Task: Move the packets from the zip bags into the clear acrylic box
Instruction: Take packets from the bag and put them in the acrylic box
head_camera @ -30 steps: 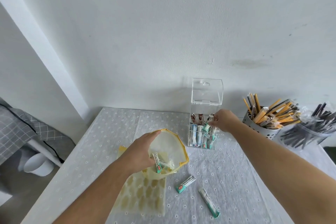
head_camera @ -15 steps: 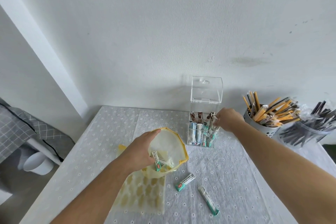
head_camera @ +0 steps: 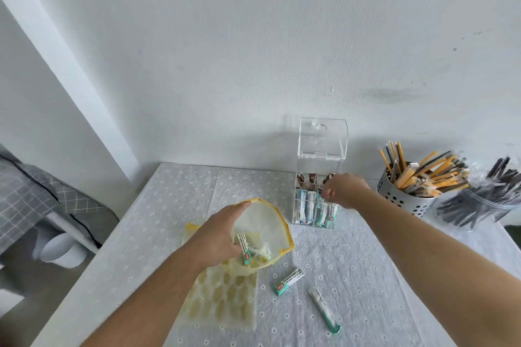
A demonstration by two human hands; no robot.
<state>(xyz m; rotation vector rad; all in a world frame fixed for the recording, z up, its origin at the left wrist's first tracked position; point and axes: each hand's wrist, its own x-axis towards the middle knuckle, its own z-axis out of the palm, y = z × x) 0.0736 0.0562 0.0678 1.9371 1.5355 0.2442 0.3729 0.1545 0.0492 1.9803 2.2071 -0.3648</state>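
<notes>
Nearest me on the table [head_camera: 135,239], which is covered in a grey dotted cloth, 2 packets lie loose: 1 long white and teal packet [head_camera: 324,307] at the front right, and a shorter one [head_camera: 288,281] just beyond it to the left. Left of them a flat yellow patterned zip bag [head_camera: 222,298] lies on the cloth. On top of its far end my left hand [head_camera: 217,236] grips the rim of a 2nd zip bag [head_camera: 262,234], holding its yellow-edged mouth wide open; at least 1 packet [head_camera: 244,248] stands inside, against my fingers. Farther back, my right hand [head_camera: 342,190] is at the open top of the clear box [head_camera: 315,203], fingers curled down and drawn together over the front right compartment; I cannot tell whether they are pinching a packet. The box holds white and teal packets in its front compartments and brown ones behind, and its lid [head_camera: 322,136] stands raised against the wall. To the right, well apart from the box, a perforated metal cup [head_camera: 400,194] is stuffed with yellow and brown sticks, and beside it a clear jar [head_camera: 479,205] holds dark ones.
</notes>
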